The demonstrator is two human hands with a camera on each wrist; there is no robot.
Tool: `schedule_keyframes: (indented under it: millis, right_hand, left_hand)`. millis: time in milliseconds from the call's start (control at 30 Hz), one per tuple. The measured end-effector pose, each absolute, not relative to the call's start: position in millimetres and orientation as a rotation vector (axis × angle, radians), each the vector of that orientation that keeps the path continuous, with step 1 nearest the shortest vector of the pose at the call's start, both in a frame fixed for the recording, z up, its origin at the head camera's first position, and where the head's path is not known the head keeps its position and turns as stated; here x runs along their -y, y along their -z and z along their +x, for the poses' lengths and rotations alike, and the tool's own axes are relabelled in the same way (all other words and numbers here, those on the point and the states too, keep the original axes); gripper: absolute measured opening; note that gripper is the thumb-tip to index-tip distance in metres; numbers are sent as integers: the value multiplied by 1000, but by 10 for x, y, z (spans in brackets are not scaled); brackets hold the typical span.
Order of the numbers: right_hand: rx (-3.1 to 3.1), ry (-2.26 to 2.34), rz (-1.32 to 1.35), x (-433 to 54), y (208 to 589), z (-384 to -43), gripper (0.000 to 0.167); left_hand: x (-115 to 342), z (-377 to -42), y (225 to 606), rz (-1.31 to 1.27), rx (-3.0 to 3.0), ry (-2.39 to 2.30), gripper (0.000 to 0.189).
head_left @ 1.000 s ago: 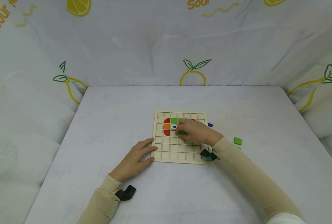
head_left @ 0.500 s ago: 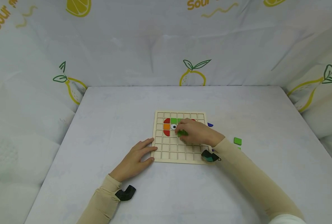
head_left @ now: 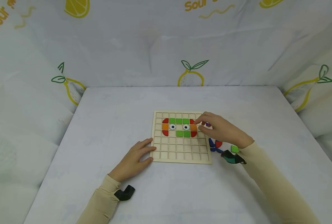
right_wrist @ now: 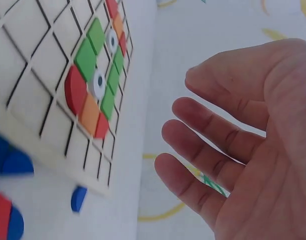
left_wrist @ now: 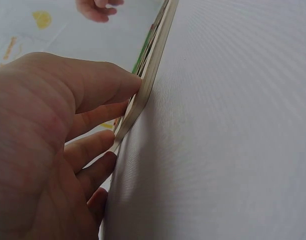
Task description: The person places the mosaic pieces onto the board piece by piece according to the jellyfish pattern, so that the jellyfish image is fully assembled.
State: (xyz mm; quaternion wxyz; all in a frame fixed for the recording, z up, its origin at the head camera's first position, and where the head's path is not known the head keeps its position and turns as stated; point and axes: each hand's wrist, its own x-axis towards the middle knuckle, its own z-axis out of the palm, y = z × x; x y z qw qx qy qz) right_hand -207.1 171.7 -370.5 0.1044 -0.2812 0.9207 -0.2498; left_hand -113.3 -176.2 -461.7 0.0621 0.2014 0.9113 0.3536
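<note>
A pale wooden grid board (head_left: 180, 148) lies flat mid-table. Set in its cells are green squares (head_left: 179, 133), orange squares (head_left: 193, 127), red rounded pieces (head_left: 165, 133) and two round eye pieces (head_left: 186, 127). My left hand (head_left: 132, 160) rests at the board's left edge, fingers spread and fingertips on the rim; its thumb (left_wrist: 110, 85) touches the edge in the left wrist view. My right hand (head_left: 223, 129) hovers by the board's upper right edge. Its fingers (right_wrist: 185, 185) are loosely bent with nothing between them in the right wrist view.
Right of the board lie loose blue pieces (head_left: 212, 143), a red piece (head_left: 218, 144) and a green square (head_left: 234, 149), partly covered by the right forearm. A small blue piece (right_wrist: 79, 198) is beside the board's edge. A patterned cloth wall (head_left: 143, 56) stands behind the table.
My right hand has let go of a green square, which now sits in the lower row, and has moved right off the pattern. The left hand stays on the board's edge.
</note>
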Motion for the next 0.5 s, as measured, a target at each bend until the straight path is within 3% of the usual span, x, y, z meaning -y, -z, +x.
schedule_keyframes:
  millis: [500]
  right_hand:
    - [-2841,674,-597,-2474,3650,-1872,27]
  left_hand:
    - [1752,-1125,4616,607,-2749,-1083,42]
